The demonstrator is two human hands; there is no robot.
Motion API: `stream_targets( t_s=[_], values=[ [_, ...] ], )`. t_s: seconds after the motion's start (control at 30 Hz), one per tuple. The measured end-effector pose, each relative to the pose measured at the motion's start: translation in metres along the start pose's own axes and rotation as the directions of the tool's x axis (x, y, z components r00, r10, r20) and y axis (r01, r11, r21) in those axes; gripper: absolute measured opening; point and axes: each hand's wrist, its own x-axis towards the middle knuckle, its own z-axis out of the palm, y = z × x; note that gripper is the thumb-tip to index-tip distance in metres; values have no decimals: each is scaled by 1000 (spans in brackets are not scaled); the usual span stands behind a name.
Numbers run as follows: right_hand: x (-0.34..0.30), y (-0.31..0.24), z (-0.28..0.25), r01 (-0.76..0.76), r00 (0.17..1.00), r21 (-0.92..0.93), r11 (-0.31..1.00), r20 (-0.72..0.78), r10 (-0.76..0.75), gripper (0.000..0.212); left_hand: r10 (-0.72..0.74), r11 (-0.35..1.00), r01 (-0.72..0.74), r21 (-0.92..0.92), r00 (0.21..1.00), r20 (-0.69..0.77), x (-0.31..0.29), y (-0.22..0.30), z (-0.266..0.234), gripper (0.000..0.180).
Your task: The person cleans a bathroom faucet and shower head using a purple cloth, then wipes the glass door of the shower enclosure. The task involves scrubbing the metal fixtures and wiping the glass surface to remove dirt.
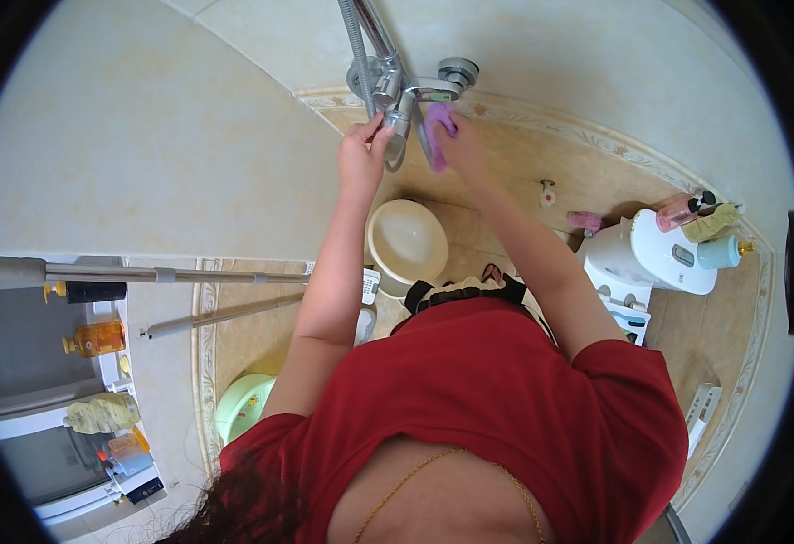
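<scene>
A chrome shower faucet (406, 86) is fixed to the tiled wall, with a metal hose (352, 36) rising beside its riser pipe. My left hand (360, 156) is closed at the faucet's lower left, thumb and fingers pinching its chrome spout part. In my right hand (463, 150) a purple cloth (439, 122) is bunched up. The cloth hangs just right of the spout, under the faucet's right-hand wall joint (457, 74). Whether it touches the metal cannot be made out.
Below the faucet stands a cream basin (408, 238). At right, bottles (678, 212) and a yellowish cloth (712, 223) rest on a white lidded appliance (673, 249). A metal pole (179, 275) crosses the left, near a bottle-lined window ledge (111, 363). A green tub (243, 406) sits lower left.
</scene>
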Motion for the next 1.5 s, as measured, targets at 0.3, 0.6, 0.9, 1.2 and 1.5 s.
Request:
stream_targets(
  t_s=[0.3,0.6,0.9,1.2,1.5],
  values=[
    [26,60,59,279,933,-226,933,-167,-319,30,24,998,-26,-61,999,-27,-3,1,3,32],
    [7,94,24,214,970,-265,940,-56,-236,24,69,996,-67,65,997,-32,-2,17,-2,29],
    [52,79,76,552,761,-165,817,-301,-575,27,527,720,-426,548,850,-32,-17,28,25,29],
    [13,85,65,100,987,305,947,-152,-55,33,561,606,-363,708,826,-56,-26,18,39,46],
    [44,39,35,391,917,-75,917,-50,-395,27,537,639,-377,670,843,-38,-27,19,34,50]
  ],
)
